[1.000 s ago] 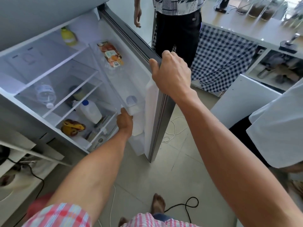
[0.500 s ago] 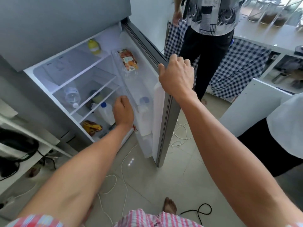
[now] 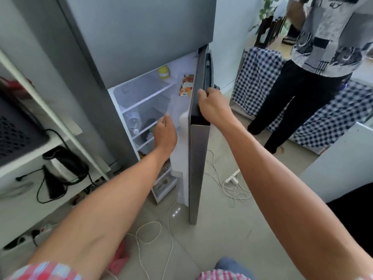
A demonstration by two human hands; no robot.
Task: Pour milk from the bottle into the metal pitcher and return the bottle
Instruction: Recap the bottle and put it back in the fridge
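— Gripping the door (image 3: 198, 168), is it, that right hand (image 3: 212, 107)?

— Yes. Its fingers curl over the top edge of the grey metal slab, closed on it. The door stands partly open, seen almost edge-on.

— And the left hand (image 3: 166, 134)?

— Empty, as far as I can see. It hangs in the gap between door and fridge (image 3: 141, 37), fingers loosely bent, back toward us. Whether it touches anything I cannot tell; the fingertips are turned away.

— Where is the bottle (image 3: 184, 122)?

— In the door's inner rack, just right of the left hand. Only a white, rounded plastic shoulder shows; the door edge cuts off the rest, and the cap is hidden.

— What else inside?

— White wire-edged shelves, a clear water bottle (image 3: 133, 121) lying on its side, a yellow-green tub (image 3: 163, 72) on the top shelf, an orange packet (image 3: 186, 85) high in the door. Lower shelves are mostly behind the forearm.

— Around the fridge?

— A steel kettle (image 3: 64, 168) with a black handle on the white shelf at left, blurred. White cables (image 3: 228, 184) loop on the pale tiles. A second person (image 3: 314, 67) in a patterned shirt and black trousers stands by a checked cloth (image 3: 343, 118), cut off above the chest.
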